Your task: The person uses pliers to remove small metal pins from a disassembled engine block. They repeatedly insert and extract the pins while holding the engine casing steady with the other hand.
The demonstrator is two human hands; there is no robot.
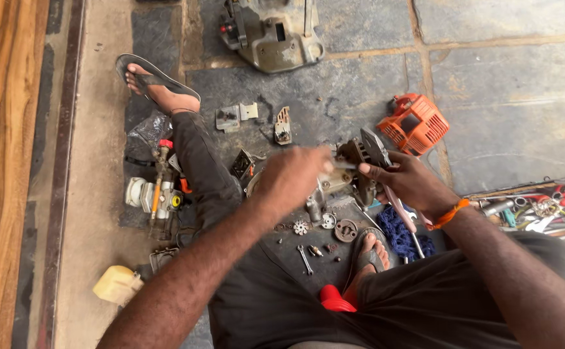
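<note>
My left hand (pixel 290 178) is closed over a small light-coloured part that it presses against a greasy metal engine block (pixel 355 161). My right hand (pixel 406 181) grips that block from the right, and a pink-handled screwdriver (pixel 402 216) runs down from under the hand. The block is held just above the stone floor between my knees. Under it lie a small gear (pixel 301 227), a round disc (pixel 345 229) and a small spanner (pixel 304 258).
An orange plastic engine cover (pixel 415 124) lies behind the block. A grey housing (pixel 272 35) sits at the far edge. A carburettor assembly (pixel 156 194) and a yellowish tank (pixel 117 284) lie at the left. A tray of tools (pixel 541 210) is at the right. A blue rag (pixel 395 236) lies by my right foot.
</note>
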